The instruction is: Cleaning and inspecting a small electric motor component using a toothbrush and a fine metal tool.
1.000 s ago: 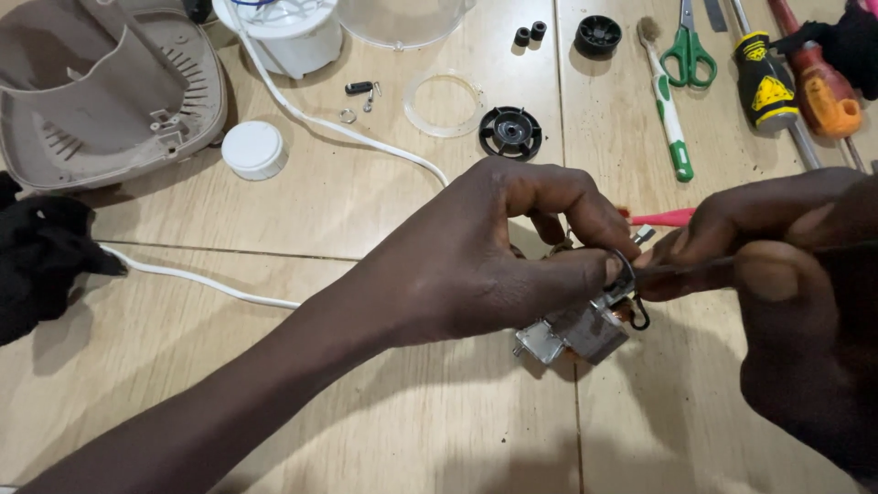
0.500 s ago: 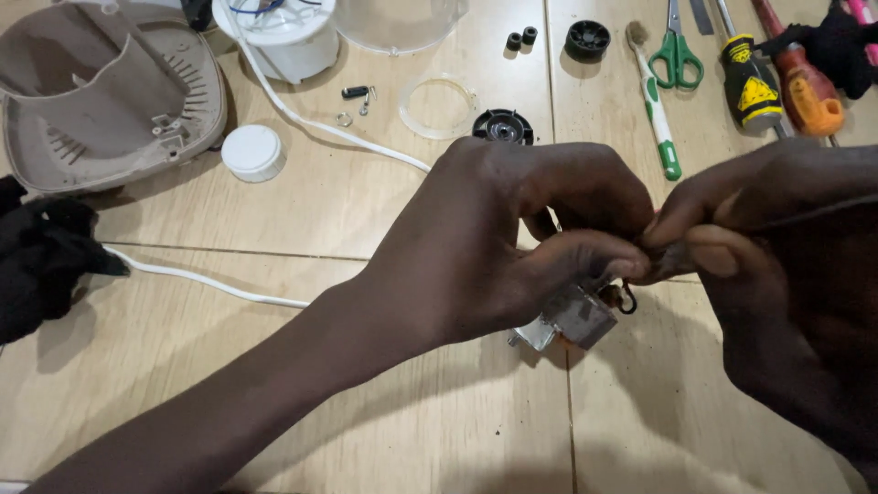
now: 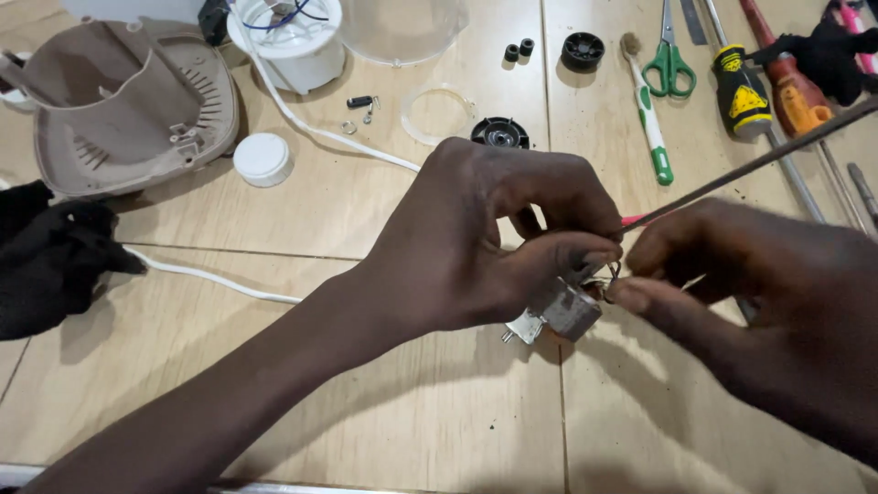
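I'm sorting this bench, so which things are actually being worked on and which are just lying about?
In hand:
left hand pinching the small grey metal block part
right hand on it, holding a thin dark rod tool

Lying about:
green-handled scissors
green and white toothbrush
beige plastic housing
white round cap
black cloth

Both hands (image 3: pixel 494 247) on metal part (image 3: pixel 569 313)
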